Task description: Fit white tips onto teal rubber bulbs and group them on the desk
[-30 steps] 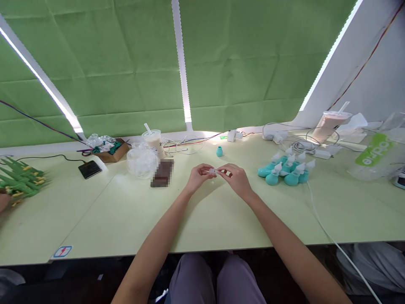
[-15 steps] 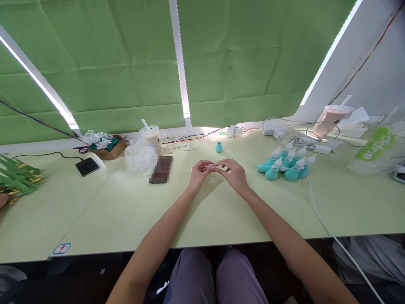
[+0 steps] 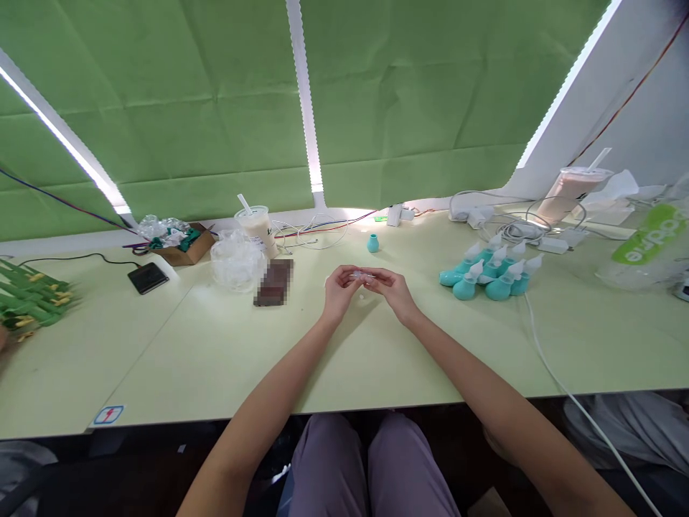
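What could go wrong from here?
The small clear piece sits between the fingertips of the left hand and right hand, so it could slip and drop onto the table.

The white cable runs over the front edge near the right forearm; an arm swinging outward might snag it.

The pink drink cup stands among charger cords, so a knock might spill onto them.

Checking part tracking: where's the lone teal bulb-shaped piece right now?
Head view, just right of centre: the lone teal bulb-shaped piece stands on the table beyond the right hand, left of the teal cluster.
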The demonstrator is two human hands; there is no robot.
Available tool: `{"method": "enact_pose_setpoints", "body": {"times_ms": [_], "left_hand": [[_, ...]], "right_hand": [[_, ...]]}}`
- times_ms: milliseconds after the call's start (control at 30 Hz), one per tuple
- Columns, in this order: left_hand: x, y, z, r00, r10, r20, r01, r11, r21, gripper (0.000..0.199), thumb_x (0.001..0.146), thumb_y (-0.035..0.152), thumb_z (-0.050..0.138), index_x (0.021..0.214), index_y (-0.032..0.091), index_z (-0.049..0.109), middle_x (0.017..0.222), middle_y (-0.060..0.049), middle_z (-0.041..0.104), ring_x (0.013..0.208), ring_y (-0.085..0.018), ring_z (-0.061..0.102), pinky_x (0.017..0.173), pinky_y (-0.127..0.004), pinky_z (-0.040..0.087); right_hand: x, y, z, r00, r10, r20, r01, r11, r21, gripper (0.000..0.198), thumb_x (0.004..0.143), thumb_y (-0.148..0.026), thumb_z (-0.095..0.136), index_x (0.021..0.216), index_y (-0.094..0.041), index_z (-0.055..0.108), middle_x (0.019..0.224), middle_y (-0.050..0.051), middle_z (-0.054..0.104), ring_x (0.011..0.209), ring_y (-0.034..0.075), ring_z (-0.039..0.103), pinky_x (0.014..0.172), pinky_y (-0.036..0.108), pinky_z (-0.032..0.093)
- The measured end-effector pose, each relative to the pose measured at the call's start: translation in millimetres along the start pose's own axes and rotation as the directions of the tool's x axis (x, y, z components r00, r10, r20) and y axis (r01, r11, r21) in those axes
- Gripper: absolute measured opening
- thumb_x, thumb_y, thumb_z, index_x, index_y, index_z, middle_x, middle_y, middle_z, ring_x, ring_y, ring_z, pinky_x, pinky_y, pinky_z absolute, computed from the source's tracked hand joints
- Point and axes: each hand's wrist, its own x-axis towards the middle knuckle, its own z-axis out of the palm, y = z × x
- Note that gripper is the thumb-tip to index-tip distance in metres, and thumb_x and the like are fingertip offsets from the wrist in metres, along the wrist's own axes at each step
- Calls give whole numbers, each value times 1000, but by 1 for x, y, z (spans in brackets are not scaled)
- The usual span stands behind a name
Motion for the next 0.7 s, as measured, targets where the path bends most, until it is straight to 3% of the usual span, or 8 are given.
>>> {"method": "enact_pose_setpoints", "body": {"times_ms": [367, 700], "left_hand": [[-2, 0, -2, 995, 35, 93, -36, 999, 6, 26, 74, 33, 66, 93, 16, 60, 92, -6, 67, 86, -16, 63, 79, -29, 50], [1, 0, -2, 996, 15, 88, -17, 999, 28, 24, 70, 31, 68, 87, 16, 61, 81, -3, 67, 73, -13, 62, 71, -27, 52]], "right_hand": [[-2, 0, 1, 998, 21, -58, -17, 997, 72, 36, 66, -40, 75, 96, -21, 72, 100, 5, 70, 96, 20, 64, 94, 39, 50], [0, 1, -2, 997, 6, -80, -5, 1000, 24, 38, 61, -42, 77, 90, -19, 72, 92, 5, 71, 88, 20, 66, 89, 40, 53]]}}
